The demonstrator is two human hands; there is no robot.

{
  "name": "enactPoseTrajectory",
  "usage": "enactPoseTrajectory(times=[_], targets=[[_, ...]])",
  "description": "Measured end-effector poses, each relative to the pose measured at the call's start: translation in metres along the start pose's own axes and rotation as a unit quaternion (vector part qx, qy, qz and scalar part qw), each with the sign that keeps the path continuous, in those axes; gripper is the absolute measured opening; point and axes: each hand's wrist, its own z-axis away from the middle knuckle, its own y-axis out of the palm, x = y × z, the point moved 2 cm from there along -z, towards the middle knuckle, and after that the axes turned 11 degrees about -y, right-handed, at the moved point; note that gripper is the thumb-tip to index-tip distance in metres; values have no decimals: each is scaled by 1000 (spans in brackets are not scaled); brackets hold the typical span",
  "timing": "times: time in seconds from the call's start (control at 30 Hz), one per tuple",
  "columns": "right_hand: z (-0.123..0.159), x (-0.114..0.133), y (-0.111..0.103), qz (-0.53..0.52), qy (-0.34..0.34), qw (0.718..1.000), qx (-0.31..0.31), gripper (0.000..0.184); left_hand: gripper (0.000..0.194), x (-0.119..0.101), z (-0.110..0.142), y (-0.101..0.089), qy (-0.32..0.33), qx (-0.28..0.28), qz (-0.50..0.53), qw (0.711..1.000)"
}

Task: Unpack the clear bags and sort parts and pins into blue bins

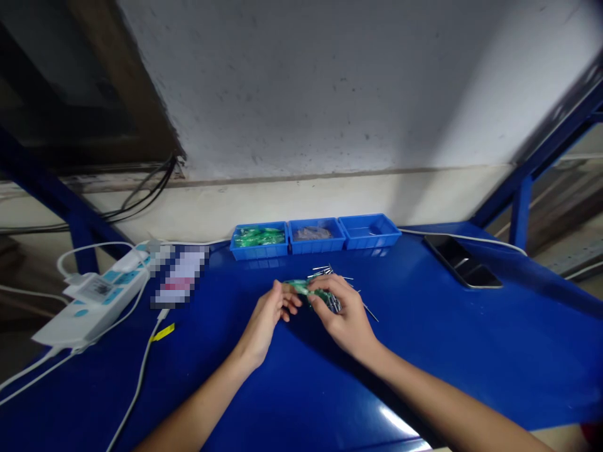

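Note:
A small green see-through plastic packet (299, 287) is held between my two hands over the blue table. My left hand (264, 317) pinches its left end, with the thumb on top and the other fingers curled below. The fingertips of my right hand (346, 314) are closed on its right end. Thin silvery metal pins (325, 270) lie in a loose heap behind and beneath my right hand, which partly hides them. One long pin (371, 313) sticks out to the right. What is inside the packet is too blurred to tell.
Three blue bins stand along the wall: a left bin (260, 253) with green packets, a middle bin (318, 245) with clear packaging, and a right bin (372, 241). A dark phone (461, 260) lies right. A white power strip (94, 307), cables and a blurred device (181, 276) occupy the left.

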Motion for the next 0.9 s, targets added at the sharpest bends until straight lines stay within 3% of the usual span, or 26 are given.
enactPoseTrajectory(times=[0.1,0.17,0.3,0.4,0.47,0.53,0.63,0.77,0.9], targets=[[3,2,2,42,-33,999,4,15,53,1,-3,-2,-52,-1,74,996],[3,1,2,60,-39,997,1,16,44,1,-4,-3,-52,-5,81,995],[3,-1,3,67,-29,997,2,21,25,0,-4,-3,0,-1,18,1000],[2,-1,3,67,-4,997,27,23,20,-2,-1,-4,79,-39,-72,994],[1,0,3,45,19,998,44,18,15,-6,3,-4,171,-83,-162,968],[0,1,3,-11,49,997,54,13,14,-10,8,-3,273,-110,-257,920],[-3,1,1,-115,105,987,45,30,23,-11,14,1,364,-104,-334,863],[-5,-3,2,-152,158,975,29,39,27,-10,16,3,366,-96,-351,857],[-3,-3,5,-105,117,987,40,30,18,-12,13,2,302,-89,-326,891]])
